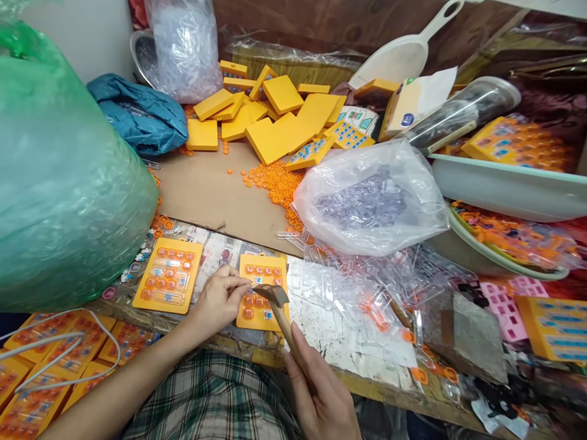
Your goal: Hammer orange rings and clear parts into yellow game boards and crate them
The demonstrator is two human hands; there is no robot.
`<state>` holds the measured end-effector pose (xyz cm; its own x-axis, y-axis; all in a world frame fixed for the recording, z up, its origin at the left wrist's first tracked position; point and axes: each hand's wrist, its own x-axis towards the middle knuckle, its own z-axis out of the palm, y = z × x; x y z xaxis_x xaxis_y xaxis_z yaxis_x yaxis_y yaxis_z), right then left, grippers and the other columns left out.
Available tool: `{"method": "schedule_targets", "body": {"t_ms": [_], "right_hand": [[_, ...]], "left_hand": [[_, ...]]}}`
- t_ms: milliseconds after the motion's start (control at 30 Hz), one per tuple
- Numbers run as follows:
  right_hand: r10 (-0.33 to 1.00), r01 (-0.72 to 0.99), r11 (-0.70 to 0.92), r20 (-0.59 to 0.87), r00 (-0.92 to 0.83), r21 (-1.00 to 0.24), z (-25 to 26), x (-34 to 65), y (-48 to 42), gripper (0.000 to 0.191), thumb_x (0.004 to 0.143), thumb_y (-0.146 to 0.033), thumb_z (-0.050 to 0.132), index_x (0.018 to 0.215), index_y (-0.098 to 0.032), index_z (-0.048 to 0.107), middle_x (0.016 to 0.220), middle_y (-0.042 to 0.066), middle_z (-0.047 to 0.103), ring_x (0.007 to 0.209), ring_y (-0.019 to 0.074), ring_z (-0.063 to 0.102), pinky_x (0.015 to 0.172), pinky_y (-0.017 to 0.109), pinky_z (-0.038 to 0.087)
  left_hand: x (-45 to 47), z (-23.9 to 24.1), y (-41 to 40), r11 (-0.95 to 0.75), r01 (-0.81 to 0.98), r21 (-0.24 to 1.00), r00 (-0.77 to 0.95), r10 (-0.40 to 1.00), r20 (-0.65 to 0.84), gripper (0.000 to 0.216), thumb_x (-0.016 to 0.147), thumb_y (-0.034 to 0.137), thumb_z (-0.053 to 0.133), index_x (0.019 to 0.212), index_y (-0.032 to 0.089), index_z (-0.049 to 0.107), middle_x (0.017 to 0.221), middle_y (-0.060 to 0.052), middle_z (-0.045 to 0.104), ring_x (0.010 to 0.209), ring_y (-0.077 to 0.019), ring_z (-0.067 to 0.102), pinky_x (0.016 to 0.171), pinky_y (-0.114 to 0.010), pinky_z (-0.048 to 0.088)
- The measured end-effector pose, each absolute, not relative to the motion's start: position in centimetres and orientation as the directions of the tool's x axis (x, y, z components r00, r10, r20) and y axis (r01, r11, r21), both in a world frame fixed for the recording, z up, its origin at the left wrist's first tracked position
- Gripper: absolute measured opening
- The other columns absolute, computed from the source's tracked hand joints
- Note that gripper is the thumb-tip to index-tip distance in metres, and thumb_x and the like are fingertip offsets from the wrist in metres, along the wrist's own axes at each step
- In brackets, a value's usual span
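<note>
My right hand (321, 391) is wrapped round the wooden handle of a small hammer (271, 296). The hammer's head rests over a yellow plastic plate (261, 293) studded with orange buttons, which lies on the bench edge. My left hand (220, 299) is closed in a pinch at that plate's left side, fingertips right beside the hammer head; what it pinches is too small to make out. A second yellow plate (169, 275) with buttons and clear pieces lies just to the left.
A big green plastic bag (59, 183) fills the left. Behind lie a pile of yellow plates (270, 116), loose orange buttons (275, 183), a clear bag of clear parts (367, 201), bowls (504, 183) and a white scoop (403, 55). More filled plates (46, 360) sit lower left.
</note>
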<state>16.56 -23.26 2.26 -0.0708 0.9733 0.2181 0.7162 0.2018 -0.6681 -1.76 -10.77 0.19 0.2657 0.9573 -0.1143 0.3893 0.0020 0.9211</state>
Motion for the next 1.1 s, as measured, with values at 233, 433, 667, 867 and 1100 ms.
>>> {"method": "schedule_targets", "body": {"t_ms": [233, 433, 667, 867, 1100], "right_hand": [[0.986, 0.756, 0.161, 0.137, -0.095, -0.635, 1.9, 16.7, -23.4, 0.052, 0.093, -0.015, 0.043, 0.144, -0.026, 0.037, 0.079, 0.003, 0.064, 0.061, 0.0121, 0.062, 0.055, 0.02, 0.052], [0.963, 0.44, -0.186, -0.073, 0.26, -0.878, 2.5, 17.3, -22.0, 0.047, 0.088, -0.033, 0.056, 0.135, -0.029, 0.051, 0.122, 0.007, 0.064, 0.074, 0.018, 0.067, 0.062, 0.029, 0.057], [0.86, -0.088, -0.425, -0.432, 0.272, -0.901, 2.0, 17.0, -17.9, 0.069, 0.079, -0.045, 0.064, 0.141, -0.025, 0.041, 0.127, 0.012, 0.06, 0.036, 0.003, 0.041, 0.031, 0.022, 0.038], [0.855, -0.179, -0.412, -0.447, 0.265, -0.894, 1.5, 16.3, -17.8, 0.069, 0.08, -0.043, 0.064, 0.142, -0.024, 0.039, 0.095, 0.005, 0.069, 0.037, 0.0052, 0.043, 0.034, 0.021, 0.037], [0.972, 0.285, -0.214, -0.175, 0.157, -0.934, 0.5, 15.4, -15.6, 0.059, 0.091, -0.046, 0.045, 0.141, -0.015, 0.042, 0.065, 0.001, 0.066, 0.049, 0.015, 0.059, 0.046, 0.028, 0.051]], "left_hand": [[-1.7, 0.0, -11.1, -0.022, 0.367, 0.93, 0.257, 0.963, -0.078, 0.023, 0.085, 0.023, 0.052, 0.089, 0.015, 0.074, 0.08, -0.005, 0.055, 0.077, -0.0151, 0.056, 0.069, -0.027, 0.048], [-1.8, 0.4, -11.9, 0.092, 0.237, 0.967, 0.144, 0.981, -0.129, 0.028, 0.086, 0.029, 0.054, 0.109, 0.02, 0.068, 0.105, -0.007, 0.058, 0.1, -0.0181, 0.057, 0.084, -0.029, 0.05], [-0.6, 2.0, -11.9, 0.46, -0.184, 0.869, 0.049, 0.887, -0.459, 0.053, 0.08, 0.032, 0.066, 0.128, 0.019, 0.049, 0.139, -0.013, 0.048, 0.124, -0.0232, 0.049, 0.098, -0.032, 0.046], [0.8, 2.7, -11.3, 0.627, -0.383, 0.678, 0.382, 0.776, -0.502, 0.052, 0.069, 0.033, 0.078, 0.111, 0.015, 0.055, 0.112, -0.014, 0.067, 0.097, -0.0264, 0.067, 0.087, -0.04, 0.054], [-1.7, 4.5, -12.7, 0.589, -0.459, 0.665, 0.3, 0.808, -0.508, 0.053, 0.073, 0.03, 0.075, 0.119, 0.018, 0.051, 0.115, -0.012, 0.067, 0.096, -0.0264, 0.068, 0.082, -0.039, 0.057]]}}
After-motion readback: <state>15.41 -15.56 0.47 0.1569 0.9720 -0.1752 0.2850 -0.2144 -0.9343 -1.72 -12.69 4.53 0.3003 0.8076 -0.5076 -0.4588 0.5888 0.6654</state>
